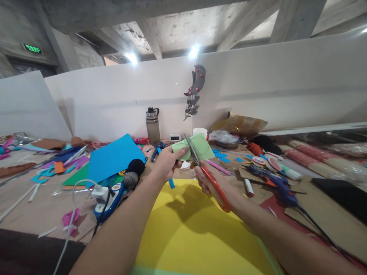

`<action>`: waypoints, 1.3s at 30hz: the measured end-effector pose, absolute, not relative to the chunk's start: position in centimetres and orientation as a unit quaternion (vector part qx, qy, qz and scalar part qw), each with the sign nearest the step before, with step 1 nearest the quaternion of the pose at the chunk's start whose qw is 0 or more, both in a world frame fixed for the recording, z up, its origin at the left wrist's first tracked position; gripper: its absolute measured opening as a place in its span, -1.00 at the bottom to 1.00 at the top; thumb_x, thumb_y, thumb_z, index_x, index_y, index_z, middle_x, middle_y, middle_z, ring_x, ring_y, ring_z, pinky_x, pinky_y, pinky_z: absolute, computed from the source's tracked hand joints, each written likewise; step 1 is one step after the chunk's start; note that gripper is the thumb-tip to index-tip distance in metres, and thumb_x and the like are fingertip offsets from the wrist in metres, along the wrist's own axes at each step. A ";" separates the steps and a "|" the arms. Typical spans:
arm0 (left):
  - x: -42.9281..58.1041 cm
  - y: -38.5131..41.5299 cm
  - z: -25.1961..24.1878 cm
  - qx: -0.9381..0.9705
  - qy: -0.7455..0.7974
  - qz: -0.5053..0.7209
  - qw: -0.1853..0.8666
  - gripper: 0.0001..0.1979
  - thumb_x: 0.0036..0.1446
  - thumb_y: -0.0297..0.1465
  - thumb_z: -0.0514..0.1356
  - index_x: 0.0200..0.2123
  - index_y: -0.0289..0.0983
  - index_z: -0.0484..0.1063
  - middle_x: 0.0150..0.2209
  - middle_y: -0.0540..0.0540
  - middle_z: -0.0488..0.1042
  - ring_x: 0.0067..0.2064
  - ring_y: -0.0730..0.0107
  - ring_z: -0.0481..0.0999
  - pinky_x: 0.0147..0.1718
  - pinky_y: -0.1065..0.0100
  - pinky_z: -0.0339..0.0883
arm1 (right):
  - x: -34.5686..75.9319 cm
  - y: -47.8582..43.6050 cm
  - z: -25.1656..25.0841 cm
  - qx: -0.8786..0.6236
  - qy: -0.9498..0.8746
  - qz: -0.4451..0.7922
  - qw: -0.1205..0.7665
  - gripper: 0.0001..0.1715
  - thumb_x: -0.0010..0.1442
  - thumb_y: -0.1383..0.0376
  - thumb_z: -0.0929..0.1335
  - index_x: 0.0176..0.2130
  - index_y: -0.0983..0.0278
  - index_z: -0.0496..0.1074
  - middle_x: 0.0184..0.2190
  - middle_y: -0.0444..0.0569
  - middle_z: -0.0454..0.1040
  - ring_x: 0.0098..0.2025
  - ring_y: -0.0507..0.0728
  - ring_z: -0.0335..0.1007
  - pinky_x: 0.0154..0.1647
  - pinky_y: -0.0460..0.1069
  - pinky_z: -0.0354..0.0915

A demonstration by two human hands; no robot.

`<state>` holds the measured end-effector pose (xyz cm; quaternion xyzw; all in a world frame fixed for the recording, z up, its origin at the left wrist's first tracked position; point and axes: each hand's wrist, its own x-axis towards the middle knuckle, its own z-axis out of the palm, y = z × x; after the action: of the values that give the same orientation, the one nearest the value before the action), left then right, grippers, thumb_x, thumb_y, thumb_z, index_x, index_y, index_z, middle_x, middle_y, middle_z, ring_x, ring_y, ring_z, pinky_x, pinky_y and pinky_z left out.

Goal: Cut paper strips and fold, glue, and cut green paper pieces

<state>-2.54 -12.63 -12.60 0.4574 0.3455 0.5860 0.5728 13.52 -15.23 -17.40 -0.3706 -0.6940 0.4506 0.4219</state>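
My left hand point(169, 162) pinches the left end of a light green sheet point(203, 147) that has a rounded outline drawn on it. In my right hand point(210, 177) is a pair of scissors point(212, 179) with red-orange handles; its metal blades point up and away, at the green sheet. Whether the blades are parted is hard to make out. Both hands are raised over a large yellow sheet point(200, 233), on which their shadow falls. A small blue strip point(171, 183) lies at the yellow sheet's far edge.
Left are a blue sheet point(113, 160), a power strip point(109, 202) with a white cable, and black yarn point(135, 167). A bottle point(153, 126) stands behind. Right lie a pink pen point(218, 167), a white marker point(249, 187), a glue gun point(275, 183) and cardboard point(329, 217).
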 end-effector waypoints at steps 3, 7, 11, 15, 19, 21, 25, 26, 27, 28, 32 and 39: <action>-2.5 -12.7 -12.5 0.460 0.347 0.583 0.573 -0.60 -0.30 -0.27 0.47 -0.38 -0.36 0.50 -0.52 0.02 0.42 -0.63 0.71 0.22 -0.73 0.59 -0.01 | 13.7 -15.1 -17.5 -0.356 -0.692 0.482 0.402 -0.65 0.18 -0.01 0.30 -0.28 0.19 0.20 -0.60 -0.29 0.17 -0.63 -0.04 0.07 -0.65 -0.13 0.07; -2.6 -12.8 -12.5 0.465 0.338 0.578 0.579 -0.62 -0.28 -0.28 0.47 -0.39 -0.37 0.51 -0.53 0.01 0.42 -0.63 0.71 0.22 -0.72 0.58 -0.01 | 14.0 -14.9 -17.4 -0.348 -0.693 0.495 0.392 -0.70 0.20 0.05 0.31 -0.31 0.19 0.18 -0.59 -0.30 0.16 -0.63 -0.05 0.06 -0.63 -0.13 0.09; -2.8 -12.6 -12.6 0.477 0.328 0.575 0.578 -0.64 -0.26 -0.28 0.46 -0.40 -0.38 0.52 -0.52 -0.02 0.43 -0.61 0.69 0.25 -0.71 0.58 0.01 | 14.1 -15.0 -17.5 -0.351 -0.688 0.497 0.395 -0.73 0.19 0.10 0.32 -0.32 0.20 0.18 -0.58 -0.29 0.14 -0.62 -0.06 0.05 -0.64 -0.14 0.07; -3.0 -12.5 -12.6 0.484 0.323 0.573 0.577 -0.64 -0.24 -0.28 0.45 -0.37 -0.37 0.52 -0.50 -0.02 0.43 -0.60 0.70 0.25 -0.71 0.59 0.00 | 14.0 -15.2 -17.6 -0.346 -0.679 0.510 0.398 -0.76 0.20 0.14 0.32 -0.32 0.19 0.17 -0.58 -0.31 0.12 -0.63 -0.08 0.03 -0.65 -0.16 0.06; -2.9 -12.5 -12.5 0.482 0.322 0.568 0.584 -0.62 -0.24 -0.28 0.46 -0.35 -0.37 0.52 -0.50 -0.02 0.45 -0.60 0.69 0.27 -0.71 0.59 0.00 | 13.9 -15.3 -17.5 -0.352 -0.670 0.513 0.404 -0.75 0.19 0.16 0.32 -0.35 0.19 0.14 -0.59 -0.32 0.10 -0.64 -0.10 0.00 -0.67 -0.18 0.05; -3.0 -12.6 -12.4 0.483 0.322 0.567 0.585 -0.63 -0.24 -0.29 0.45 -0.35 -0.37 0.52 -0.49 -0.02 0.45 -0.59 0.69 0.28 -0.71 0.60 0.00 | 13.8 -15.4 -17.5 -0.353 -0.670 0.516 0.401 -0.75 0.19 0.17 0.32 -0.34 0.19 0.14 -0.59 -0.32 0.10 -0.64 -0.10 0.00 -0.68 -0.19 0.05; -3.1 -12.6 -12.4 0.491 0.321 0.561 0.584 -0.62 -0.25 -0.27 0.46 -0.38 -0.38 0.51 -0.49 -0.03 0.44 -0.59 0.69 0.26 -0.71 0.60 0.00 | 13.8 -15.4 -17.6 -0.361 -0.663 0.522 0.398 -0.76 0.19 0.16 0.32 -0.33 0.19 0.15 -0.59 -0.32 0.10 -0.65 -0.10 0.00 -0.69 -0.19 0.06; -3.2 -12.6 -12.3 0.495 0.323 0.559 0.582 -0.62 -0.26 -0.27 0.46 -0.39 -0.39 0.51 -0.50 -0.03 0.43 -0.59 0.70 0.24 -0.71 0.60 -0.01 | 13.8 -15.4 -17.6 -0.364 -0.660 0.523 0.398 -0.76 0.19 0.15 0.32 -0.33 0.18 0.16 -0.59 -0.32 0.10 -0.65 -0.10 0.01 -0.69 -0.19 0.06; -3.3 -12.6 -12.3 0.497 0.326 0.557 0.580 -0.62 -0.26 -0.26 0.46 -0.40 -0.39 0.50 -0.51 -0.02 0.43 -0.61 0.71 0.22 -0.71 0.59 -0.01 | 13.8 -15.4 -17.7 -0.366 -0.658 0.524 0.398 -0.76 0.18 0.15 0.33 -0.33 0.18 0.16 -0.59 -0.32 0.11 -0.65 -0.09 0.01 -0.70 -0.19 0.05; -3.3 -12.5 -12.3 0.500 0.329 0.555 0.578 -0.62 -0.26 -0.26 0.46 -0.41 -0.39 0.50 -0.51 -0.02 0.42 -0.62 0.71 0.20 -0.71 0.59 -0.02 | 13.8 -15.4 -17.8 -0.368 -0.657 0.524 0.398 -0.76 0.18 0.14 0.33 -0.32 0.18 0.17 -0.59 -0.32 0.11 -0.65 -0.09 0.01 -0.70 -0.19 0.04; -3.8 -12.3 -12.4 0.513 0.342 0.540 0.573 -0.62 -0.24 -0.23 0.45 -0.41 -0.38 0.50 -0.53 -0.02 0.42 -0.64 0.72 0.16 -0.73 0.56 -0.09 | 13.8 -15.3 -17.8 -0.369 -0.659 0.522 0.397 -0.72 0.16 0.14 0.35 -0.36 0.19 0.16 -0.61 -0.32 0.12 -0.66 -0.09 0.01 -0.70 -0.19 0.04; -4.1 -12.3 -12.2 0.513 0.360 0.535 0.567 -0.64 -0.22 -0.25 0.44 -0.38 -0.36 0.52 -0.49 -0.03 0.45 -0.62 0.71 0.19 -0.71 0.56 -0.09 | 13.8 -15.2 -17.5 -0.380 -0.665 0.509 0.393 -0.70 0.15 0.10 0.36 -0.39 0.21 0.19 -0.63 -0.31 0.12 -0.67 -0.09 0.02 -0.71 -0.18 0.02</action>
<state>-4.14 -12.28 -12.19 0.5128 0.3604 0.5348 0.5667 13.78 -15.25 -17.55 -0.3798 -0.6650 0.5089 0.3930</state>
